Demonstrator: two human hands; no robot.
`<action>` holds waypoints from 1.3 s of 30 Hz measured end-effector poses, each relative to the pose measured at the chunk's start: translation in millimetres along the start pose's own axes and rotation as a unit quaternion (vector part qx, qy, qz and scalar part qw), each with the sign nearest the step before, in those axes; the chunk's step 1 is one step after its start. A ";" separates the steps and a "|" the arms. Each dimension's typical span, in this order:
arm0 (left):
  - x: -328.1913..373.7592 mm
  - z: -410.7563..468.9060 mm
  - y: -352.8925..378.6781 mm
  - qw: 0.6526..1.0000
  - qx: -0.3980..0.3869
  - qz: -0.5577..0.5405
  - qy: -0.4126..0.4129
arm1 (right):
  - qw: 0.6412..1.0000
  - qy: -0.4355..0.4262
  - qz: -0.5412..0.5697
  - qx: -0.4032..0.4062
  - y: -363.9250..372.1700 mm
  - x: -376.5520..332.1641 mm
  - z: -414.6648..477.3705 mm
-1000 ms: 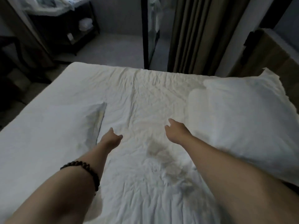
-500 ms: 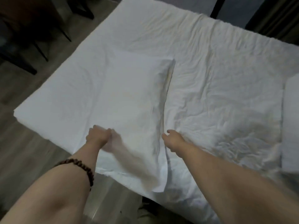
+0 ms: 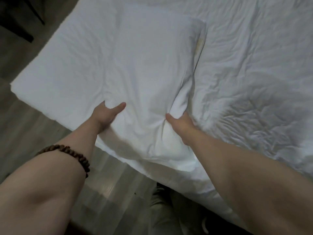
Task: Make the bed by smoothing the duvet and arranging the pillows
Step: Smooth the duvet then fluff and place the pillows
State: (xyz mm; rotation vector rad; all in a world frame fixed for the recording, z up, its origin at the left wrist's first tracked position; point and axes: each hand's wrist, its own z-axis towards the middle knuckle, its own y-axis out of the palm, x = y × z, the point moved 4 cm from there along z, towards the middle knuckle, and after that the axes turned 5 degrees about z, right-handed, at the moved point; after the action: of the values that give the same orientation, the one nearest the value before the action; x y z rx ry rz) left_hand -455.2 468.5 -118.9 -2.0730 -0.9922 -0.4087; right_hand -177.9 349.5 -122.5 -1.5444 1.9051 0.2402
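A white pillow [image 3: 152, 65] lies on the near left part of the bed, its near end hanging over the mattress edge. My left hand [image 3: 105, 114] grips the pillow's near left side, thumb on top and fingers tucked under the fabric. My right hand [image 3: 180, 123] pinches the pillow's near right edge, bunching the cloth into folds. The wrinkled white duvet [image 3: 245, 73] covers the bed to the right of the pillow. A beaded bracelet is on my left wrist.
Wood-look floor [image 3: 25, 133] runs along the bed's left side and near edge. Dark furniture legs [image 3: 18, 22] stand at the top left. My leg in light trousers [image 3: 162, 209] shows below the mattress edge.
The view swung from the bed's middle down to the left pillow. Both hands moved from the duvet onto the pillow's near end and closed on it.
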 end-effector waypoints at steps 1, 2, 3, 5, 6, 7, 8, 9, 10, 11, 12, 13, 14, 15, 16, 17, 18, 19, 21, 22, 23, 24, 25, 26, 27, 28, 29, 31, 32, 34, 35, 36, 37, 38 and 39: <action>19.0 -9.8 -1.6 0.999 0.009 -0.027 0.022 | 0.999 -0.032 -0.018 0.015 -9.5 -15.6 -5.0; 37.7 -21.4 -3.5 0.998 0.021 -0.048 0.039 | 0.997 -0.061 -0.043 0.026 -20.6 -32.6 -12.1; 56.8 -34.2 -4.1 0.996 0.029 -0.068 0.056 | 0.993 -0.084 -0.067 0.036 -34.5 -50.3 -21.6; 99.7 -60.5 -2.0 0.991 0.036 -0.101 0.085 | 0.983 -0.137 -0.104 0.060 -72.4 -86.5 -41.2; 122.8 -75.2 -0.4 0.988 0.042 -0.112 0.097 | 0.976 -0.165 -0.119 0.072 -95.0 -104.4 -53.0; 146.9 -91.0 2.5 0.985 0.048 -0.120 0.113 | 0.969 -0.190 -0.136 0.086 -118.6 -121.0 -66.5; 172.4 -108.0 6.2 0.982 0.052 -0.127 0.131 | 0.959 -0.214 -0.153 0.103 -142.7 -137.4 -80.6; 198.4 -125.1 11.7 0.978 0.055 -0.134 0.149 | 0.950 -0.236 -0.166 0.120 -169.4 -152.4 -92.7; 224.8 -142.7 18.9 0.974 0.058 -0.141 0.164 | 0.943 -0.255 -0.167 0.135 -197.8 -165.4 -103.8; 249.7 -159.3 27.4 0.971 0.059 -0.150 0.179 | 0.938 -0.270 -0.162 0.148 -227.5 -176.2 -115.6; 274.2 -177.5 38.0 0.967 0.053 -0.159 0.193 | 0.932 -0.288 -0.155 0.156 -257.8 -184.2 -129.1; 297.8 -197.6 50.9 0.962 0.045 -0.170 0.209 | 0.925 -0.309 -0.150 0.162 -289.0 -189.3 -142.0; 321.4 -219.0 65.9 0.957 0.040 -0.178 0.225 | 0.918 -0.329 -0.146 0.169 -321.0 -191.4 -155.1; 344.3 -242.3 83.3 0.952 0.035 -0.184 0.242 | 0.911 -0.343 -0.144 0.178 -354.2 -190.8 -167.4; 366.5 -266.8 102.6 0.948 0.029 -0.187 0.255 | 0.903 -0.356 -0.144 0.191 -389.0 -188.2 -179.2; 388.4 -290.8 123.6 0.944 0.023 -0.190 0.268 | 0.895 -0.366 -0.146 0.207 -424.3 -184.5 -189.7; 410.6 -314.4 145.6 0.940 0.017 -0.194 0.280 | 0.885 -0.377 -0.153 0.227 -461.4 -181.5 -201.1; 432.7 -335.6 168.7 0.936 0.012 -0.197 0.291 | 0.872 -0.388 -0.161 0.249 -499.2 -178.0 -212.8; 478.1 -378.8 214.7 0.928 -0.003 -0.200 0.315 | 0.844 -0.413 -0.168 0.298 -576.9 -172.0 -238.2; 501.0 -401.0 237.3 0.922 -0.012 -0.203 0.328 | 0.829 -0.427 -0.167 0.320 -615.2 -169.8 -252.8; 523.5 -423.6 260.4 0.917 -0.021 -0.205 0.342 | 0.814 -0.440 -0.166 0.342 -653.7 -167.4 -267.1; 544.0 -444.2 283.3 0.911 -0.028 -0.204 0.358 | 0.800 -0.446 -0.166 0.364 -690.4 -163.6 -280.2; 563.2 -466.8 307.7 0.903 -0.038 -0.205 0.376 | 0.789 -0.449 -0.165 0.386 -727.3 -157.9 -291.6; 579.4 -487.4 333.8 0.896 -0.052 -0.207 0.390 | 0.778 -0.450 -0.165 0.406 -763.1 -150.6 -301.4; 593.0 -504.5 361.5 0.891 -0.067 -0.209 0.398 | 0.768 -0.451 -0.165 0.424 -796.2 -141.1 -310.0; 603.1 -520.3 390.3 0.887 -0.085 -0.210 0.404 | 0.759 -0.450 -0.165 0.440 -826.4 -128.7 -316.8; 610.9 -532.8 421.4 0.883 -0.104 -0.207 0.409 | 0.752 -0.442 -0.169 0.459 -855.3 -113.9 -321.9; 620.6 -550.3 486.6 0.879 -0.129 -0.179 0.423 | 0.750 -0.410 -0.181 0.486 -908.6 -76.7 -325.9; 621.5 -557.0 519.2 0.878 -0.137 -0.154 0.431 | 0.750 -0.395 -0.183 0.498 -934.0 -54.5 -323.8; 618.4 -559.3 589.0 0.875 -0.160 -0.081 0.449 | 0.749 -0.343 -0.194 0.533 -983.1 -4.1 -311.5; 612.2 -557.2 624.7 0.879 -0.169 -0.028 0.444 | 0.756 -0.289 -0.207 0.549 -1005.3 24.8 -300.2; 601.7 -554.1 658.5 0.887 -0.177 0.036 0.425 | 0.771 -0.209 -0.222 0.560 -1023.9 55.8 -285.0; 587.8 -548.8 690.2 0.890 -0.183 0.110 0.403 | 0.791 -0.101 -0.234 0.556 -1036.3 89.0 -268.3; 572.5 -545.1 717.6 0.882 -0.185 0.184 0.393 | 0.812 0.010 -0.245 0.529 -1041.4 122.2 -251.5; 557.9 -541.2 742.7 0.860 -0.191 0.249 0.403 | 0.832 0.094 -0.253 0.485 -1039.1 152.8 -234.7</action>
State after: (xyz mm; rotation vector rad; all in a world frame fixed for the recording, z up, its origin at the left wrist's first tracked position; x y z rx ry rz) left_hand 495.2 52.3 162.3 -2.0669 0.1428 -1.1352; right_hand 680.9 -191.9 234.6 -1.2580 1.2783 -0.9994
